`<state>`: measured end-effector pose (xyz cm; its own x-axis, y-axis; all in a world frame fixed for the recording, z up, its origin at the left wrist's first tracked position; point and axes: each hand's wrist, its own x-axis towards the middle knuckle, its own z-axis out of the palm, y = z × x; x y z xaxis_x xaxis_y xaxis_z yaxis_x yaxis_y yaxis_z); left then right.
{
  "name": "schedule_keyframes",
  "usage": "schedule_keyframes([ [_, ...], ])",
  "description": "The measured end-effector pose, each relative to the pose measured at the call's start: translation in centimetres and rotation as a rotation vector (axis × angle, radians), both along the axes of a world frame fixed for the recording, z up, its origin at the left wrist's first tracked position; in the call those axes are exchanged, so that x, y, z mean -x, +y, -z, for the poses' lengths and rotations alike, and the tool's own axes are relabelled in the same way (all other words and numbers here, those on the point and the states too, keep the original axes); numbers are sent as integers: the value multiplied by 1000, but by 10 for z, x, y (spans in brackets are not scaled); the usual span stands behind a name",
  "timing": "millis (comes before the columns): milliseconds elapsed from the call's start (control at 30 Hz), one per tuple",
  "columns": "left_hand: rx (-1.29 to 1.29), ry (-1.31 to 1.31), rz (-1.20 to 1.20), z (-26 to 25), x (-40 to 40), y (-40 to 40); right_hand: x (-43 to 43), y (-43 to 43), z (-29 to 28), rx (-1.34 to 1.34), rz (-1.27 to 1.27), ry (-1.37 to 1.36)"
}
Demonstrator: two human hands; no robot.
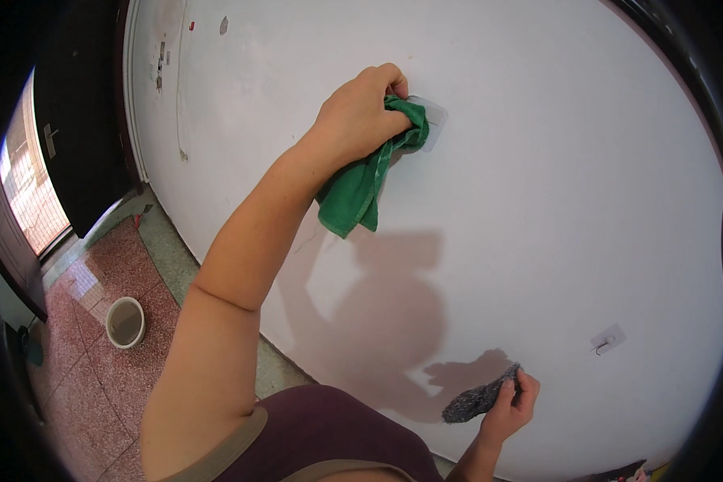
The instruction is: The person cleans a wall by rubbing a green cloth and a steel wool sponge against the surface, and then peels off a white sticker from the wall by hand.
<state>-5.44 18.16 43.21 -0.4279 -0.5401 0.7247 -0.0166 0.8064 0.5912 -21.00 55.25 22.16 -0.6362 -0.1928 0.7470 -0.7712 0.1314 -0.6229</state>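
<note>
Raised against the white wall (518,211), my left hand (367,108) grips a bunched green cloth (352,199). One part of the cloth overlaps the edge of a pale wall plate (437,120), possibly a switch cover, and the rest hangs down below my wrist. The cloth hides the plate's left side. Lower down on the right, my right hand (512,406) pinches a dark grey scouring pad (479,397) between thumb and fingers. The pad is held near the wall; whether it touches the wall I cannot tell.
An adhesive hook (606,342) sticks to the wall at right. On the red speckled floor (126,259) stands a white-rimmed bucket (126,323) holding murky liquid. A dark door (78,120) stands ajar at far left. A thin cord (180,108) runs down the wall.
</note>
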Motion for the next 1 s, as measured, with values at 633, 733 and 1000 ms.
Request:
schedule_keyframes([
  [633,46,80,-83,10,5,4,-3,-2,-3,-15,2,-1],
  [733,50,28,-73,7,2,5,-3,-3,-2,-21,19,-3],
  [1000,160,86,-195,17,13,5,-8,-6,-6,-15,18,12],
])
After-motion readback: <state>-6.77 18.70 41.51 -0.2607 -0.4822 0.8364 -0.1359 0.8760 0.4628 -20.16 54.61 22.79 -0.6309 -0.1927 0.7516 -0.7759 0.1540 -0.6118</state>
